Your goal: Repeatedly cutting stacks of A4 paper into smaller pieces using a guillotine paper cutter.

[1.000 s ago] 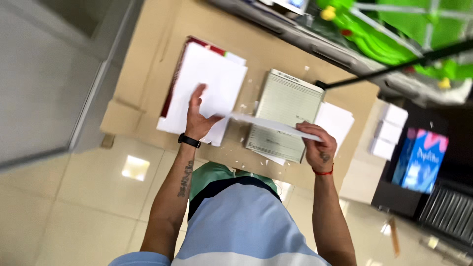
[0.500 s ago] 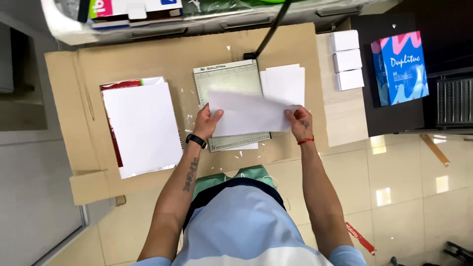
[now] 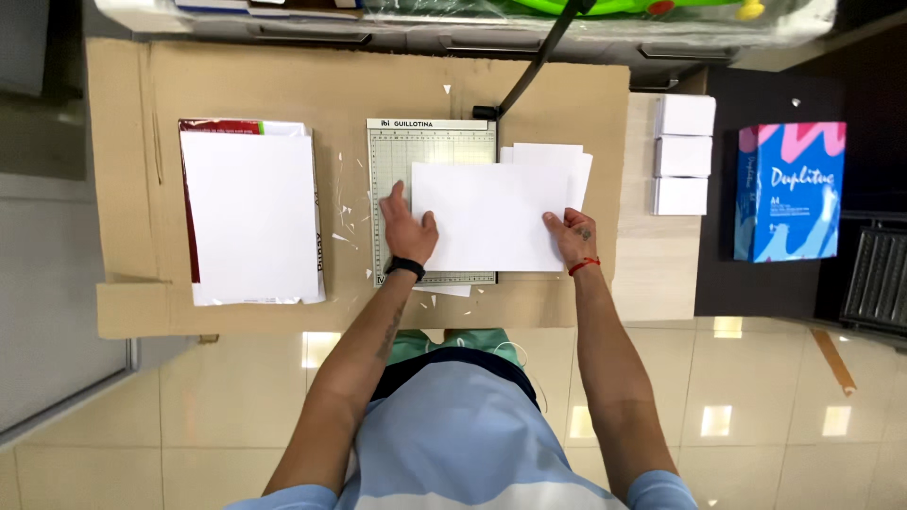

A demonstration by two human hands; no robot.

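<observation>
Head view: a white sheet [image 3: 491, 215] lies across the paper cutter [image 3: 430, 151];
Left hand [image 3: 408, 229]: flat, pressing the sheet's left edge;
Right hand [image 3: 572, 234]: pinching its right edge

1. Our left hand [image 3: 408, 229], centre frame: fingers spread flat, palm down, forearm reaching up from lower left.
2. Our right hand [image 3: 571, 232], right of centre: fingers curled, pinching.
</observation>
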